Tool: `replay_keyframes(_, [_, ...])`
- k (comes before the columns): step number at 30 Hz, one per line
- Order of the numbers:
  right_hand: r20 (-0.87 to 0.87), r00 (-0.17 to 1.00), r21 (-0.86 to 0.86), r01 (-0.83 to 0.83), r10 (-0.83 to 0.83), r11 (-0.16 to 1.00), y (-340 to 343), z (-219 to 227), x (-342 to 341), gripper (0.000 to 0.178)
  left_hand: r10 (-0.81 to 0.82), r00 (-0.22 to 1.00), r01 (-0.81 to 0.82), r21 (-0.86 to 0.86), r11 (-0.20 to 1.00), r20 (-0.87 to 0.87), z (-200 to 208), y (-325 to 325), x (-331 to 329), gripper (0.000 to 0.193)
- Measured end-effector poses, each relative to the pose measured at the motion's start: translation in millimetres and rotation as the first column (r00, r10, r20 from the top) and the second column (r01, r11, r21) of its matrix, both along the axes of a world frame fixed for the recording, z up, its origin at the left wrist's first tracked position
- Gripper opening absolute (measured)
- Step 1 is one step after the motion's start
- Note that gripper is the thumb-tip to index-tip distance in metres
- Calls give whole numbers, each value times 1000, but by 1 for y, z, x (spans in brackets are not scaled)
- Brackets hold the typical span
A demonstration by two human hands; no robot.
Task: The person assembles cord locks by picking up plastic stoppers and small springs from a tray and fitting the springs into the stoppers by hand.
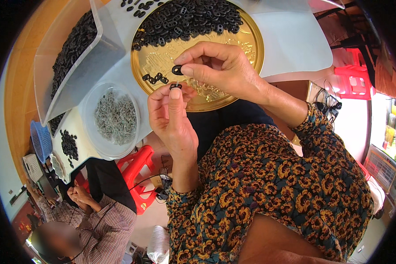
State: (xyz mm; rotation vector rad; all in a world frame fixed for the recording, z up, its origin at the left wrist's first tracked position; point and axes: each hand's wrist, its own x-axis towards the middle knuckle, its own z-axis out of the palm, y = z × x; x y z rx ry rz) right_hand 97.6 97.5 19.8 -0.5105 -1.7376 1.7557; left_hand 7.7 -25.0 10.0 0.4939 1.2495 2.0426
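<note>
Over the near part of a round gold tray (138, 81), my two hands are raised close together. My right hand (226, 72) pinches a small black oval piece with a hole (177, 70) between thumb and forefinger. Just below it, my left hand (175, 116) grips another small black piece (176, 86) at the fingertips. A thin pale bit, perhaps a spring, stands up between the two pieces. Black two-hole oval pieces (189, 22) are heaped across the tray's far side. A few small black parts (155, 78) lie on the tray left of my hands.
Left of the tray, a round clear tub (138, 119) holds many small silvery springs. Behind it stands a large clear bin (70, 97) full of black pieces. Loose black parts (69, 145) lie at the table's left. A seated person (105, 220) and red stools (138, 176) are nearby.
</note>
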Motion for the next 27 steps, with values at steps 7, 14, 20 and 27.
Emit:
replay_keyframes(7, [18,999,-142,-32,35,989,-3,3,1,19,-17,999,18,-8,1000,51,-4,1,-2,15])
replay_keyframes(14, [37,999,-110,-12,16,994,-7,-3,-1,19,0,999,1,-31,1000,45,-5,1,-3,15])
replay_keyframes(20, [52,999,38,7,-9,999,-11,-11,-4,18,22,999,-20,-43,999,34,-5,3,-4,11])
replay_keyframes(27, [50,998,-113,-16,22,993,-8,-8,-2,18,-75,997,75,-48,996,-3,-7,-1,-12,15])
